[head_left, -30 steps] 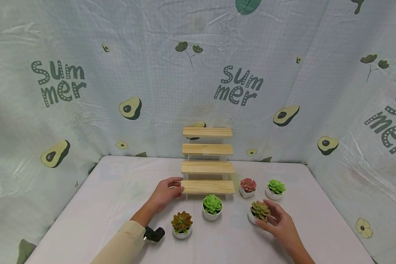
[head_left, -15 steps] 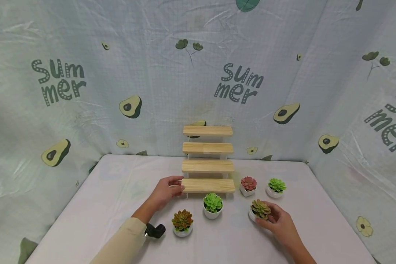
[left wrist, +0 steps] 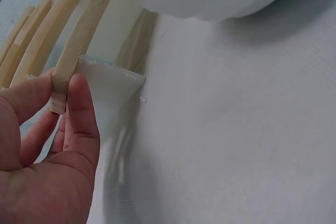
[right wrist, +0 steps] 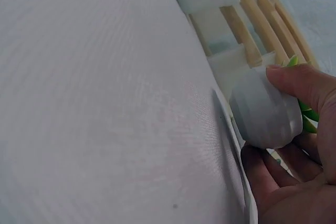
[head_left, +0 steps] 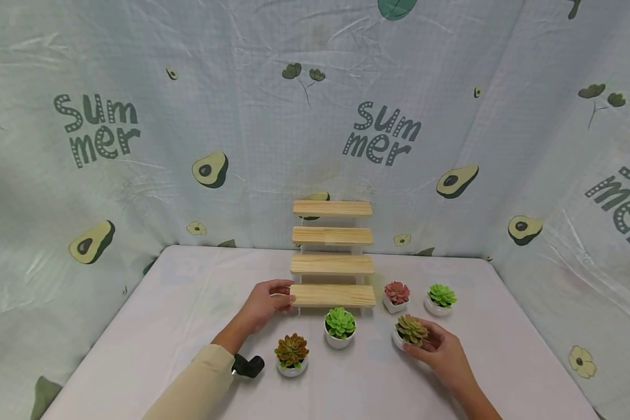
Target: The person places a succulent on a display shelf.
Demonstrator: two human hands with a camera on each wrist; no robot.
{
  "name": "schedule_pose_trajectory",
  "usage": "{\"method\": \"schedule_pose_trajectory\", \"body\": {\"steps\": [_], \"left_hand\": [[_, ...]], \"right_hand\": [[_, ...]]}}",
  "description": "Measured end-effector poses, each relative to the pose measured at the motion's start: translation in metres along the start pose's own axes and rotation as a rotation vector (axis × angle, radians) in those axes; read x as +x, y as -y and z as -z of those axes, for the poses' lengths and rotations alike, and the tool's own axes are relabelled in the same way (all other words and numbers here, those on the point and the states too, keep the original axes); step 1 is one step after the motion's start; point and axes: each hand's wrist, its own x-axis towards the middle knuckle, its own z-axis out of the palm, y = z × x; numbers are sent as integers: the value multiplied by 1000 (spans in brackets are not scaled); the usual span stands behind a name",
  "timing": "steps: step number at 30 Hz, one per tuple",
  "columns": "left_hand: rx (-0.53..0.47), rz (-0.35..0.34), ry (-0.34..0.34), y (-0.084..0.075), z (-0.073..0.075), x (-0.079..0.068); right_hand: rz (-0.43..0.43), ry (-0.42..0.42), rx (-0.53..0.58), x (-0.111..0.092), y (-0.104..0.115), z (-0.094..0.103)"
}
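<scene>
My left hand (head_left: 265, 306) pinches the left end of the lowest board of a stepped wooden shelf (head_left: 332, 296); thumb and fingers lie on either side of the board (left wrist: 84, 30) in the left wrist view. On the right, my right hand (head_left: 443, 353) grips a brownish-green potted succulent (head_left: 410, 329) by its white pot (right wrist: 266, 108). In the right wrist view the pot looks tilted, with the thumb on one side and fingers on the other. Whether it touches the table is hard to tell.
A bright green succulent (head_left: 339, 324) stands before the shelf, and a reddish-brown one (head_left: 291, 351) nearer my left sleeve. Right of the shelf are a pink succulent (head_left: 396, 293) and another green one (head_left: 441, 296). A printed curtain (head_left: 273, 134) encloses the white table (head_left: 199, 291).
My right hand has shifted slightly left with the succulent. My left hand stays at the board's end. The whole head view has drifted a little.
</scene>
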Motion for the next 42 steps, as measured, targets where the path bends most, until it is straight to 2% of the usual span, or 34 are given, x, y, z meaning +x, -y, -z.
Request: {"method": "schedule_pose_trajectory", "body": {"steps": [5, 11, 18, 33, 42], "left_hand": [[3, 3, -5, 1, -2, -1], [8, 17, -21, 0, -5, -5], [2, 19, -22, 1, -5, -7], [-27, 15, -38, 3, -8, -8], [-43, 4, -26, 3, -7, -9]], "right_hand": [[31, 23, 33, 4, 5, -1], [70, 18, 0, 9, 15, -5], [141, 33, 32, 17, 31, -8], [255, 78, -16, 37, 70, -12], [298, 84, -56, 52, 93, -20]]}}
